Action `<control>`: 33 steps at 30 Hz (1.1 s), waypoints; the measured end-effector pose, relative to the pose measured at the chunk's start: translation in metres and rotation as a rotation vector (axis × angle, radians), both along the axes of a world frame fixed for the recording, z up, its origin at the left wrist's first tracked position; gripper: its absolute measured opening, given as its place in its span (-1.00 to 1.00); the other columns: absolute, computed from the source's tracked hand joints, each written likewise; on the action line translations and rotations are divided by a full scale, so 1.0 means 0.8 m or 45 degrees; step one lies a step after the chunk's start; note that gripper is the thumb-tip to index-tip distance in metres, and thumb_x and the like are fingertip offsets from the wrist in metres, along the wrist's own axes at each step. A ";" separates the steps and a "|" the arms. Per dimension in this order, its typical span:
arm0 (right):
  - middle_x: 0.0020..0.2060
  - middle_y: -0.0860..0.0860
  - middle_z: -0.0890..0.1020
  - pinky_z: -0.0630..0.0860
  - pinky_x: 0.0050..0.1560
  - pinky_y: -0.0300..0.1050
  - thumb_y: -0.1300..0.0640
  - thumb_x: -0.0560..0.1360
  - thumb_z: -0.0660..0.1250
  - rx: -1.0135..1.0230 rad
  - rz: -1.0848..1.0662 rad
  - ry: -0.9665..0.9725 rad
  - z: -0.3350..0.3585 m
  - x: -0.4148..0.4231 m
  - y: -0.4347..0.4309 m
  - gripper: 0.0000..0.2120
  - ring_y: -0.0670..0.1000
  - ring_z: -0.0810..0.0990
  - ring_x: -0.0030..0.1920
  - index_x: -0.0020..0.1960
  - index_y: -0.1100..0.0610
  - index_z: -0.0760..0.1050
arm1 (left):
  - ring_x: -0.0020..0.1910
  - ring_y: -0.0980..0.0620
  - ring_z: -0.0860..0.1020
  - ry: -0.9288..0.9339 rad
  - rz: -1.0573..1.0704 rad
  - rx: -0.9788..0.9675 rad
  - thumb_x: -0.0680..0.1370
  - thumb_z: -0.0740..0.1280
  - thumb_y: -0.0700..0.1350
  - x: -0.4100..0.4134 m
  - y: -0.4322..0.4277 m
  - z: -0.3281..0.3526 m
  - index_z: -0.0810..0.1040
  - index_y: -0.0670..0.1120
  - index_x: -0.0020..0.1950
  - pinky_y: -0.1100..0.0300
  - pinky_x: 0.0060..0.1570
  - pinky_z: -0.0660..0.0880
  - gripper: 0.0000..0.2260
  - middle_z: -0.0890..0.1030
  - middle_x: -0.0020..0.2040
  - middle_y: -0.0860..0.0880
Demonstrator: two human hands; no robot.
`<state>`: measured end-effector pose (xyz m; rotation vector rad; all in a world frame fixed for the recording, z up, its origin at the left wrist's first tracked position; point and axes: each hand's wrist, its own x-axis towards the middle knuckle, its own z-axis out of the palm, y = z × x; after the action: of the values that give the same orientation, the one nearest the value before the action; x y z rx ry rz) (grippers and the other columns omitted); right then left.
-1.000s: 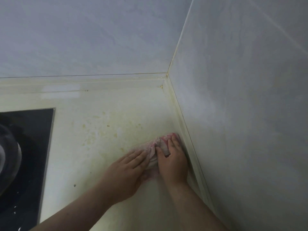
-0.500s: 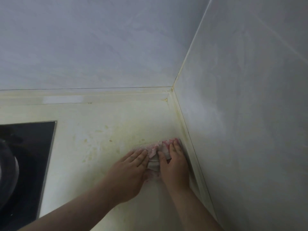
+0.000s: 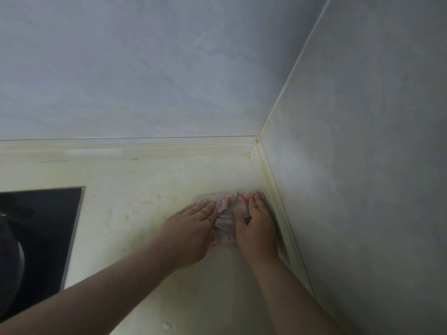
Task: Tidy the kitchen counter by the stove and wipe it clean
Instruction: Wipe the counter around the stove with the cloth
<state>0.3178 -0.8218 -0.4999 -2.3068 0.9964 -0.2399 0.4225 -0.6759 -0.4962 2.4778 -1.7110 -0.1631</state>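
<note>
A crumpled pink and white cloth (image 3: 228, 209) lies flat on the cream counter (image 3: 150, 189), close to the right wall. My left hand (image 3: 191, 230) presses palm-down on the cloth's left part, fingers together. Over the right part my right hand (image 3: 256, 226) lies flat too, its fingertips near the cloth's red edge by the counter's raised rim. Yellowish stains (image 3: 145, 204) mark the counter left of the cloth.
A black glass stove (image 3: 41, 238) is set into the counter at the left, with a dark pot (image 3: 9, 257) on it at the frame's edge. Grey tiled walls (image 3: 350, 165) meet at the corner behind. A raised cream rim (image 3: 273, 189) runs along both walls.
Both hands have pushed the cloth a little farther toward the back corner along the right wall. The view has tilted up, so the counter sits lower in the frame.
</note>
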 end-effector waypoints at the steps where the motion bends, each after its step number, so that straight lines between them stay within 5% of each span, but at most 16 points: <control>1: 0.55 0.03 0.20 -0.05 0.46 -0.33 -0.06 0.62 0.19 0.006 0.002 -0.008 0.000 0.005 -0.002 -0.45 -0.09 0.07 0.55 0.53 0.17 0.24 | 0.26 -0.04 0.57 0.008 0.006 0.007 0.51 0.11 0.07 0.004 -0.001 0.000 0.56 -0.13 0.31 0.01 0.23 0.50 -0.51 0.58 0.28 -0.09; 12: 0.55 0.06 0.19 -0.04 0.50 -0.28 -0.03 0.63 0.19 -0.006 0.044 0.006 -0.002 0.063 -0.033 -0.45 -0.06 0.08 0.56 0.52 0.22 0.24 | 0.24 -0.01 0.57 0.024 0.082 0.069 0.49 0.09 0.06 0.055 -0.027 0.004 0.58 -0.10 0.29 0.09 0.18 0.51 -0.50 0.60 0.27 -0.05; 18: 0.56 0.06 0.18 -0.05 0.46 -0.31 -0.02 0.62 0.21 -0.008 0.053 0.012 -0.002 0.098 -0.050 -0.44 -0.05 0.09 0.56 0.52 0.22 0.23 | 0.54 0.01 0.17 0.121 0.126 0.024 0.45 -0.28 0.14 0.083 -0.047 0.008 0.20 -0.05 0.55 0.15 0.48 0.08 -0.27 0.20 0.56 0.00; 23: 0.55 0.09 0.20 -0.05 0.46 -0.31 0.02 0.61 0.24 -0.031 0.075 -0.011 -0.002 0.122 -0.063 -0.46 -0.02 0.11 0.55 0.50 0.25 0.26 | 0.55 0.04 0.13 0.092 0.184 0.000 0.52 -0.23 0.11 0.103 -0.059 0.005 0.20 -0.03 0.55 0.17 0.49 0.06 -0.35 0.18 0.57 0.02; 27: 0.53 0.08 0.24 0.00 0.46 -0.27 0.03 0.61 0.25 -0.037 0.095 -0.016 -0.002 0.135 -0.074 -0.49 -0.01 0.15 0.54 0.47 0.26 0.32 | 0.57 0.06 0.05 0.102 0.189 0.009 0.65 0.02 0.04 0.111 -0.068 0.003 0.12 -0.04 0.58 0.20 0.49 -0.01 -0.51 0.09 0.59 0.02; 30: 0.51 0.07 0.29 -0.03 0.42 -0.34 0.06 0.61 0.23 -0.050 0.125 -0.006 -0.003 0.138 -0.080 -0.53 -0.02 0.17 0.52 0.45 0.25 0.36 | 0.54 0.02 0.17 0.112 0.234 0.020 0.63 0.08 0.01 0.114 -0.072 0.004 0.25 -0.07 0.54 0.16 0.47 0.11 -0.53 0.23 0.55 0.00; 33: 0.50 0.08 0.31 -0.06 0.42 -0.36 0.10 0.64 0.16 -0.049 0.141 -0.010 -0.003 0.139 -0.081 -0.59 -0.02 0.18 0.52 0.44 0.23 0.38 | 0.30 -0.02 0.53 0.050 0.232 -0.022 0.54 0.18 0.01 0.115 -0.071 0.006 0.56 -0.06 0.31 0.11 0.20 0.50 -0.60 0.59 0.28 0.00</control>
<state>0.4287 -0.8864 -0.5026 -2.3850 0.8643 -0.2245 0.5149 -0.7331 -0.4911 2.5823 -1.4563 -0.1771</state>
